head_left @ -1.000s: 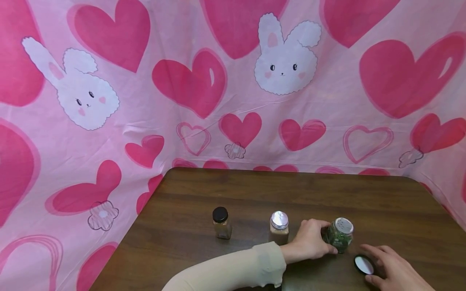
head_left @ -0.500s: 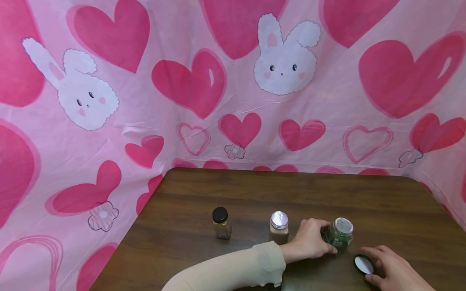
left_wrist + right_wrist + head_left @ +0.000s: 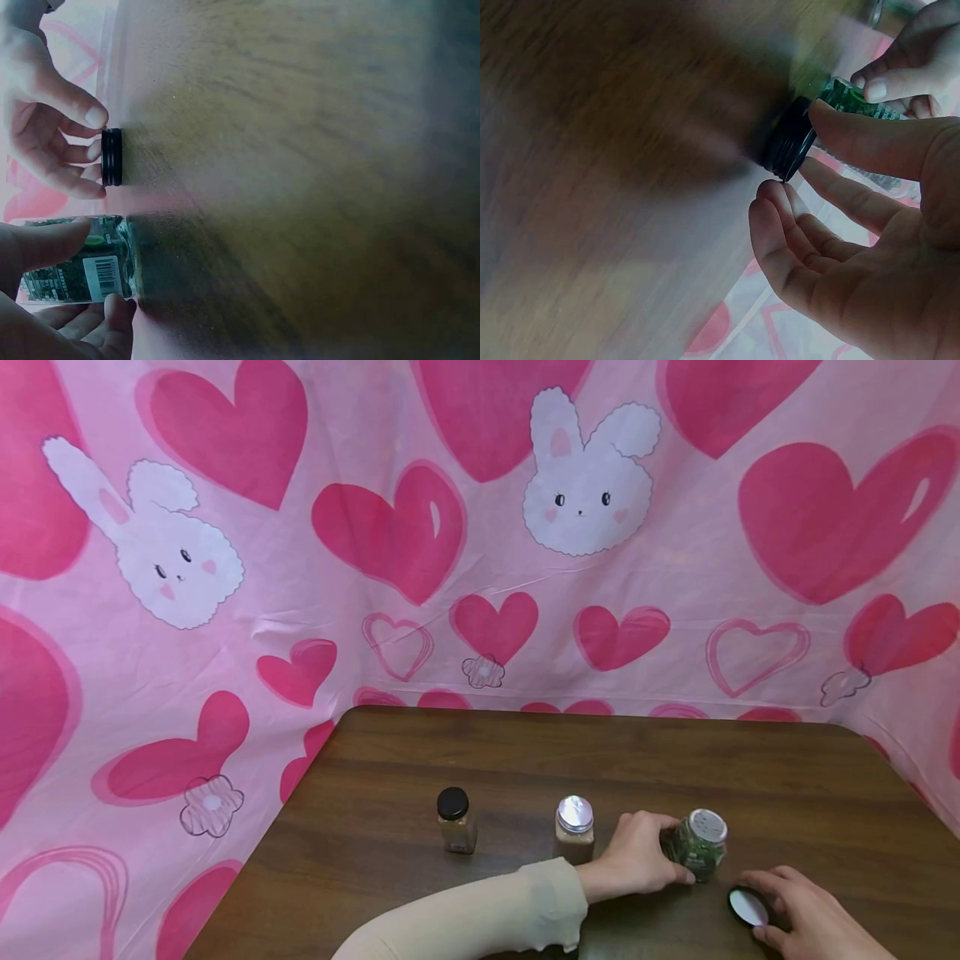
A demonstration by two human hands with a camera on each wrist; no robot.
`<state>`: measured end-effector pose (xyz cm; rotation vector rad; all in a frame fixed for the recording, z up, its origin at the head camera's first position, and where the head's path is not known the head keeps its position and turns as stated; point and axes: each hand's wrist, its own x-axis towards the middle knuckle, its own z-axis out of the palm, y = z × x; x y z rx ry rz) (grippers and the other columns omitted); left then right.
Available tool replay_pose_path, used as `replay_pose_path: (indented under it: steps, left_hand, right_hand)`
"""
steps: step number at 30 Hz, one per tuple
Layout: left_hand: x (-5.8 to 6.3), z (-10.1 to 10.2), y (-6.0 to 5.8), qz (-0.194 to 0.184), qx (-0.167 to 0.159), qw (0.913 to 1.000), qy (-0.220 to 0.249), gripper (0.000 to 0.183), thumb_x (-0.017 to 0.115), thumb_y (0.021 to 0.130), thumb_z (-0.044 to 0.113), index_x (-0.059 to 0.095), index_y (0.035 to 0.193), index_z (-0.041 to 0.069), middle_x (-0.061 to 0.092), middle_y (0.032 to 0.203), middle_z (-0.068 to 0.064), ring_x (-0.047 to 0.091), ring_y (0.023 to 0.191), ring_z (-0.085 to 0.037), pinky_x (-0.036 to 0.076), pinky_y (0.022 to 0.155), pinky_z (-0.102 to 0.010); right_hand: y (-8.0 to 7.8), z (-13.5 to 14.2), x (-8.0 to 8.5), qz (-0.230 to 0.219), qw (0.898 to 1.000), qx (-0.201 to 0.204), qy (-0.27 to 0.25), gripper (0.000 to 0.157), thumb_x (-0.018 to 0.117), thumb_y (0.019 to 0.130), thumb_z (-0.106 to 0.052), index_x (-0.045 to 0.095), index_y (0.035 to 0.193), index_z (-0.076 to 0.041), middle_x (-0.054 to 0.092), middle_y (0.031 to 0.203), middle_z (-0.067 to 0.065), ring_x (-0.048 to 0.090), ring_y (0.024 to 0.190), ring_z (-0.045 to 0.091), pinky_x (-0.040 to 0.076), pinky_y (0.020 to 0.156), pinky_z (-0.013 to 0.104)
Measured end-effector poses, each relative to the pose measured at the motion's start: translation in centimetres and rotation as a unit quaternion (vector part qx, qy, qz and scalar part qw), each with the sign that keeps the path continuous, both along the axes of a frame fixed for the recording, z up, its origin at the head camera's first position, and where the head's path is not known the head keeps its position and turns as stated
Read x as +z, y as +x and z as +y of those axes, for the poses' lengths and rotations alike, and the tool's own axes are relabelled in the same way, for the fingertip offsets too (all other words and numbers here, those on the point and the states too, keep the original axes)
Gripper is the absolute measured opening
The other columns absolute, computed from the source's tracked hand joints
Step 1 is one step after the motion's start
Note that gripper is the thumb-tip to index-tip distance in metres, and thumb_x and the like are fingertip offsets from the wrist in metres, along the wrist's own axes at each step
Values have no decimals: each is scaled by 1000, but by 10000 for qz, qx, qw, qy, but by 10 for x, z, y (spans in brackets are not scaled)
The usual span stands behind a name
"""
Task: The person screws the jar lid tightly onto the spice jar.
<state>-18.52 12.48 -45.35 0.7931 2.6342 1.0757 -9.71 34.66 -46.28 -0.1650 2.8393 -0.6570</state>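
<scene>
My left hand (image 3: 636,853) grips a squarish clear jar of green dried herbs (image 3: 701,846), thumb on one side and fingers on the other. The jar stands upright on the table, and its perforated shaker top is uncovered. Just to its right, my right hand (image 3: 813,912) holds a round black lid (image 3: 747,907) by the rim between thumb and fingers. The lid lies on the table with its pale inside facing up. In the left wrist view, a label with a barcode shows on the herb jar (image 3: 75,262), apart from the lid (image 3: 112,157).
Left of my left hand stands a silver-topped jar of tan powder (image 3: 575,831), partly behind the wrist. Farther left is a black-capped spice bottle (image 3: 457,822). The brown wooden table (image 3: 525,752) ends at a pink heart-patterned cloth (image 3: 480,552).
The fingertips of my right hand have shifted very slightly left with the lid. My left hand and the herb jar have stayed in place.
</scene>
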Motion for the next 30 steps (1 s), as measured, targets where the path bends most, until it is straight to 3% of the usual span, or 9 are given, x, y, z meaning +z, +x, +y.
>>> replay_pose_path:
  steps: [11, 23, 30]
  left_hand:
    - [3, -1, -2, 160, -58, 9999, 11, 61, 101, 70, 24, 78, 126, 20, 73, 109, 18, 58, 103, 1, 46, 89, -17]
    - [2, -2, -2, 53, -23, 10000, -33, 62, 102, 70, 25, 78, 127, 21, 73, 110, 18, 54, 102, -1, 45, 90, -20]
    - [3, -1, -2, 177, -74, 9998, -17, 62, 102, 69, 25, 78, 125, 21, 73, 107, 19, 57, 100, 1, 44, 89, -17]
  right_hand:
    - [-2, 3, 0, -206, 9997, -126, 21, 55, 91, 80, -12, 67, 127, 4, 62, 109, 5, 57, 86, 18, 53, 72, 36]
    - [-1, 2, -2, -23, 10000, 60, 8, 55, 92, 80, -14, 68, 126, 3, 62, 108, 5, 55, 85, 16, 50, 68, 30]
    - [-1, 2, -1, 240, 9992, 310, 73, 55, 93, 78, -15, 69, 124, 2, 61, 107, 4, 53, 81, 11, 49, 67, 29]
